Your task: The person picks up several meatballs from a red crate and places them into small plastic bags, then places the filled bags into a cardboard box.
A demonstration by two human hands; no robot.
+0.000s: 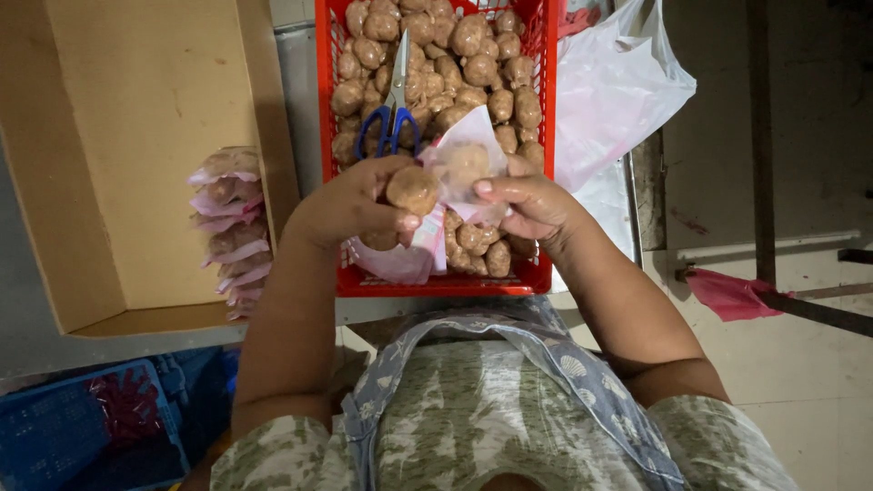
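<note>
Your left hand (350,205) grips a brown ball (412,189); your right hand (532,202) pinches open the small clear bag (462,164) — you're mid-filling; next, ease it inside; beyond, the red basket (436,284) holds more — scissors (393,114) on top.

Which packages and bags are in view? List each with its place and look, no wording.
Small clear bag: in right hand, holding a brown ball.
Filled pink-edged bags: stacked in cardboard box, left.
Large translucent white bag: right of red crate.
Left hand: holds a brown ball.
</note>
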